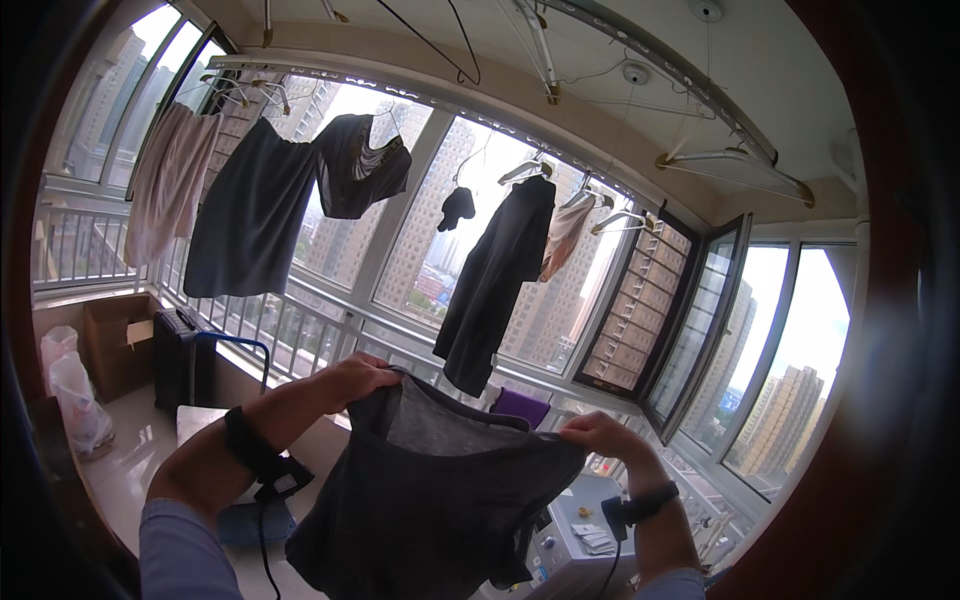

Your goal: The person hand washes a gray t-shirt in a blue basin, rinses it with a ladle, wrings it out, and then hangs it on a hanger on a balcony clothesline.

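Note:
A dark grey T-shirt [427,510] hangs spread between my two hands, its wide neckline facing up. My left hand [360,380] pinches the fabric at one shoulder. At the other shoulder, my right hand [600,435] grips the cloth between thumb and fingers. The lower part of the shirt drops toward the bottom of the view, where its hem is partly cut off. Black straps with small devices circle both my forearms. Beyond the shirt, a long black garment [495,285] hangs from a drying rail.
A black bedsheet-like cloth [251,210], a pale pink cloth [172,180] and a pinkish garment [566,236] hang along the window. Bare hangers [735,169] dangle overhead at right. A silver washing machine [592,525] stands low right. A suitcase [184,360], cardboard box [116,345] and plastic bags [71,390] are at left.

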Demonstrator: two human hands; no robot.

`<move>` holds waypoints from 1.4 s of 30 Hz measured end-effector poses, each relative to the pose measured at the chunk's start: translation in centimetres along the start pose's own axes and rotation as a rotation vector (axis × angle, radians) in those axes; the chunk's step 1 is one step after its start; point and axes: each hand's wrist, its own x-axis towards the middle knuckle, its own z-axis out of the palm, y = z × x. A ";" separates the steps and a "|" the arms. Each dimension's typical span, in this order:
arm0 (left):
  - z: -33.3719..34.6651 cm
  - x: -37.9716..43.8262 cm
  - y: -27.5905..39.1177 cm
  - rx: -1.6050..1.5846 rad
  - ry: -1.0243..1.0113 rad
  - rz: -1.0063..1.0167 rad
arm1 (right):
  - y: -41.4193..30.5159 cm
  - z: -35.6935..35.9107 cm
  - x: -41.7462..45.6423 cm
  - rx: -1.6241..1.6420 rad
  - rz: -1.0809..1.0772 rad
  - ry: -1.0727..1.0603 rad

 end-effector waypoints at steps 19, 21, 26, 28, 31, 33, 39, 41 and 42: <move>2.1 9.1 1.4 -0.179 0.185 0.037 | -19.7 -30.5 3.4 0.698 -0.706 1.281; -0.1 10.1 1.3 -0.230 0.190 0.051 | -21.7 -32.5 3.5 0.759 -0.843 1.241; -4.4 11.7 2.3 -0.275 0.252 0.096 | -23.4 -37.5 4.1 0.806 -1.075 0.880; -5.8 12.1 2.2 -0.261 0.232 0.109 | -24.3 -37.7 4.9 0.858 -1.039 0.938; -7.0 12.2 1.9 -0.232 0.271 0.077 | -25.5 -38.0 6.4 0.893 -0.993 1.048; -7.5 12.2 2.1 -0.252 0.274 0.083 | -26.8 -38.2 6.9 0.907 -0.987 1.020; -9.4 13.2 1.7 -0.277 0.297 0.074 | -29.8 -37.4 9.1 0.885 -0.990 0.931; -9.2 13.4 1.6 -0.263 0.311 0.058 | -30.0 -37.9 9.2 0.881 -0.983 1.013; -9.2 13.3 1.6 -0.257 0.317 0.047 | -30.2 -37.9 9.3 0.883 -0.980 1.053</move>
